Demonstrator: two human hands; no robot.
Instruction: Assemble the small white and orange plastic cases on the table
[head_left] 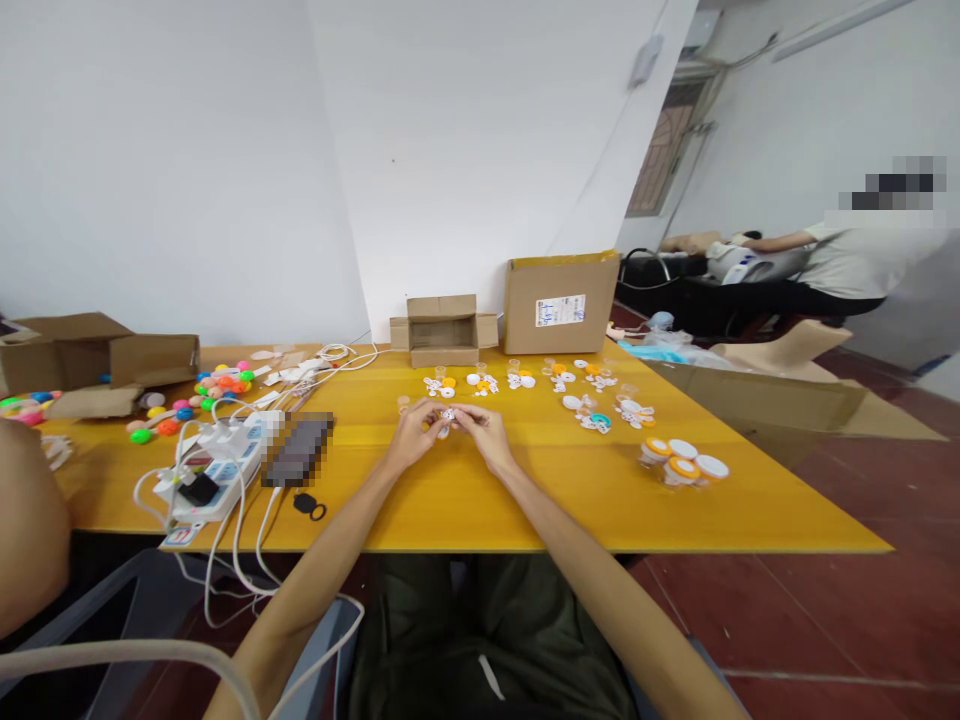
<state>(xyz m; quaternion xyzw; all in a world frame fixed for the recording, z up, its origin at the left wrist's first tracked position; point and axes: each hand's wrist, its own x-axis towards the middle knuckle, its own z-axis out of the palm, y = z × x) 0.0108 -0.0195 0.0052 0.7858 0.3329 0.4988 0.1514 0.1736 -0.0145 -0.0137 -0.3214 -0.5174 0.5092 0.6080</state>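
Observation:
My left hand (414,434) and my right hand (484,432) meet above the yellow table. Between their fingertips is a small white round part with dark spots or holes (448,414), pinched from both sides. Its finer detail is too small to make out. A clear cup (403,404) stands just beyond my left hand. Behind my hands lie small groups of white perforated discs (435,386), orange rings (448,382) and clear cups. To the right, a teal ring (600,422) lies among white discs. Several clear jars with orange and white lids (682,466) stand close together farther right.
A small open carton (444,335) and a larger cardboard box (559,305) stand against the wall. On the left are a power strip (217,475) with white cables, a phone (298,450), coloured balls (225,385) and a person's arm (30,525). Another person (862,260) sits far right.

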